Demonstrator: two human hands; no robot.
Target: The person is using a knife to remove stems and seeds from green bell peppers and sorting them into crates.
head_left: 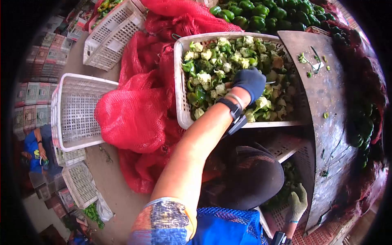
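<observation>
My left hand [250, 83], in a dark blue glove, is closed in a fist over a white plastic crate [178, 81]. A thin metal tool [270, 82], blade-like, sticks out of the fist to the right; the rest of it is hidden. Cut-out pepper cores [204, 77] with pale seeds and green pieces fill the crate under the hand. Low at the right, my right hand [297, 202], in a pale greenish glove, has its fingers apart with nothing visible in them. It is beside a lower crate holding dark green pieces [288, 179].
A worn board [326, 102] with scraps lies at the right. Green peppers [261, 16] are heaped behind the crate. Red mesh sacking [134, 114] hangs at the left, near another white crate [81, 114]. A person in blue [36, 147] sits at the far left.
</observation>
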